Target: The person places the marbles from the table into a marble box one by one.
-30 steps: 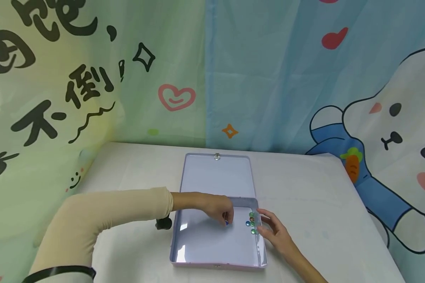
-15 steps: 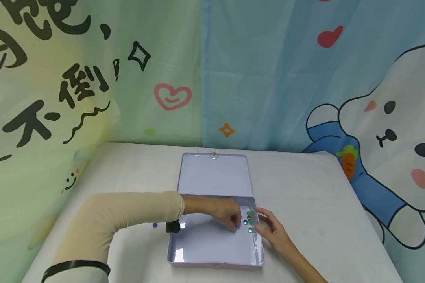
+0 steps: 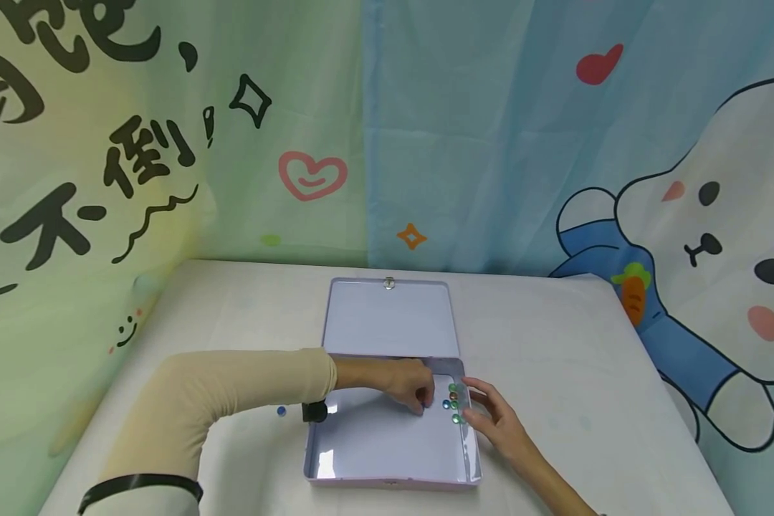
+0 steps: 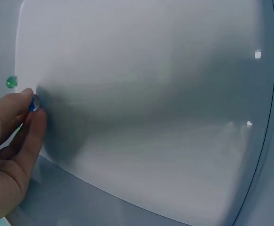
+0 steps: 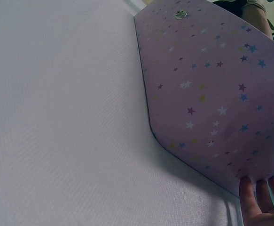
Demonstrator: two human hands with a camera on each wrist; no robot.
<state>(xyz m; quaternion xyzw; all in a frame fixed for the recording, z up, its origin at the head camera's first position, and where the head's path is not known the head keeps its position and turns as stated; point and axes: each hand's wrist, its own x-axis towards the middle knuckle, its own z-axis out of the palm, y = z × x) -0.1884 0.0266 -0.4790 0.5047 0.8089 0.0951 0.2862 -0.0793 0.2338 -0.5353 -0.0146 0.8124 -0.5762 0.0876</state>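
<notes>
An open tin box (image 3: 387, 459) lies on the white table, pale inside and pink with printed stars on its outer wall (image 5: 212, 103). My left hand (image 3: 408, 383) reaches into it from the left. Thumb and fingertips pinch a blue marble (image 4: 35, 102) low over the box floor. Along the right inner side sit several marbles, among them a green marble (image 3: 456, 418), a brown marble (image 3: 454, 395) and a blue one. My right hand (image 3: 499, 419) rests against the right wall, its fingers (image 5: 248, 193) extended and fingertips at the outer surface.
The box's lid (image 3: 390, 315) is folded back flat behind it, with a metal clasp (image 3: 389, 284) at its far edge. Another blue marble (image 3: 281, 411) lies on the table (image 3: 555, 358) left of the box. A printed curtain (image 3: 451, 143) hangs behind.
My left hand has moved right with the blue marble toward the other marbles, then slightly back left. The blue marble on the table has come into view. My right hand has stayed at the wall.
</notes>
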